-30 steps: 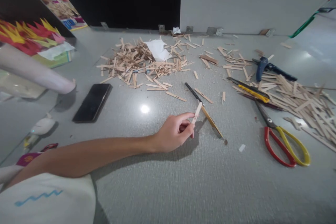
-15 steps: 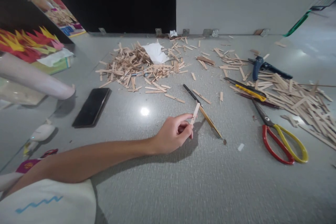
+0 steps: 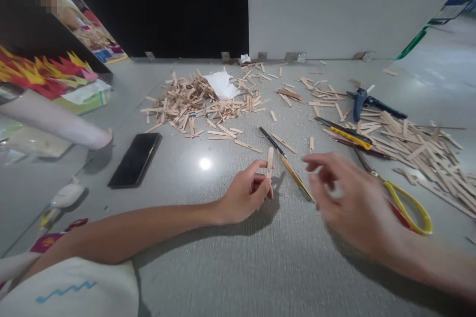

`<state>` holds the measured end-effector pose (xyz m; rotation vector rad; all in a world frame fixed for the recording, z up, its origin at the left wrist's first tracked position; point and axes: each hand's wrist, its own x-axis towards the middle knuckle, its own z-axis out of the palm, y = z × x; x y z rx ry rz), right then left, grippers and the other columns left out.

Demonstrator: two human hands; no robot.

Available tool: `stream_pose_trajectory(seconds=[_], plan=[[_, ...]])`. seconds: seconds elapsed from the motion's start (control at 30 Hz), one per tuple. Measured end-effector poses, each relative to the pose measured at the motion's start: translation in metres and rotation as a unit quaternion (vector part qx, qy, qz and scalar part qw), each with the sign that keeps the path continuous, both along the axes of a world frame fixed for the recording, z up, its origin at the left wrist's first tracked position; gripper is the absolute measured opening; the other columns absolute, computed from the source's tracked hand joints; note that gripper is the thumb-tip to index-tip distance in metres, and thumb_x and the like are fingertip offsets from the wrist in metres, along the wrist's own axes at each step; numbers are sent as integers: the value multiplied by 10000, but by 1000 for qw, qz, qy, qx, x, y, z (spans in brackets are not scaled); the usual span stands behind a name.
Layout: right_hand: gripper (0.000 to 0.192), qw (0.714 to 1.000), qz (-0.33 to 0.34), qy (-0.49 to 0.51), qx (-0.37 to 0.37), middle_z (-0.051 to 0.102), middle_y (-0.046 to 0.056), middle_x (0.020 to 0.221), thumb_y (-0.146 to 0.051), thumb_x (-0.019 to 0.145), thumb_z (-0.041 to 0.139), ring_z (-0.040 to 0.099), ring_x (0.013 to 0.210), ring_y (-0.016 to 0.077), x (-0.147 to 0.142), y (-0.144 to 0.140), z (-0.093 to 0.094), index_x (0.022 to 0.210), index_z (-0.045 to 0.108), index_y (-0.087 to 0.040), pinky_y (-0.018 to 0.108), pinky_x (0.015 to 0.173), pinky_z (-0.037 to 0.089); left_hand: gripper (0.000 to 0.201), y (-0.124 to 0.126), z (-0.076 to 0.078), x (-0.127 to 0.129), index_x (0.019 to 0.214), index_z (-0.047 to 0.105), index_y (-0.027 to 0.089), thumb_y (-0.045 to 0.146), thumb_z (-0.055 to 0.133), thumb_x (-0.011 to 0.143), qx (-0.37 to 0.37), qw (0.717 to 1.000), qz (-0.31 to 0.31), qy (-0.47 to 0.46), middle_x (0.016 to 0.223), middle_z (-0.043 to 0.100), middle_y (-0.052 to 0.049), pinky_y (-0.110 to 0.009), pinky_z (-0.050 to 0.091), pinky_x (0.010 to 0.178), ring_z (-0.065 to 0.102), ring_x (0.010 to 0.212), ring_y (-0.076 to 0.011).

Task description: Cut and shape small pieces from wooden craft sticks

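While L hand (image 3: 245, 195) pinches short wood stick (image 3: 269, 162) upright over floor centre, I see R hand (image 3: 345, 198) blurred, fingers spread, gripping nothing, just beside craft knife (image 3: 286, 161). Scissors (image 3: 405, 198) partly under R hand. Bare floor (image 3: 241, 267) near me; stick piles ahead + right.

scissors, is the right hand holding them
No, the right hand hovers empty above the scissors, which lie flat on the table.

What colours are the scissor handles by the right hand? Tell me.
The scissors' looped handles are yellow and red, the red one mostly hidden behind the right hand; head view.
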<state>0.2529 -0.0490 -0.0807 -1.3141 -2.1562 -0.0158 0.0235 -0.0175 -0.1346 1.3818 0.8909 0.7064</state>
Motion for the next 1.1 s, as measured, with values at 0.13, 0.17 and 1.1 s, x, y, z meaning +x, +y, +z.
stream_pose_trajectory(seconds=[0.13,0.17,1.1], plan=[[273,994,8,-100,-37,704,153,977,-262,1107,430,718,820,277,-7,19,-42,1150,676,-151,394,675,615,375,0,1,1,1225,476,201,494,601,1028,-1,1000,9,-10,708,629,57,-186,390,431,483,445,-77],[255,994,11,-105,-40,699,142,946,-240,1102,427,717,790,271,-6,22,-51,1106,668,-158,385,662,605,366,0,2,1,1208,472,204,494,603,1027,0,1000,11,-16,709,626,57,-184,388,429,478,445,-74],[592,992,113,17,55,772,-54,736,-77,1070,577,684,527,125,0,-3,-59,1632,500,-246,245,518,553,278,-3,1,-5,1275,551,151,291,520,1037,209,972,77,80,605,597,67,-182,370,441,480,455,-89]])
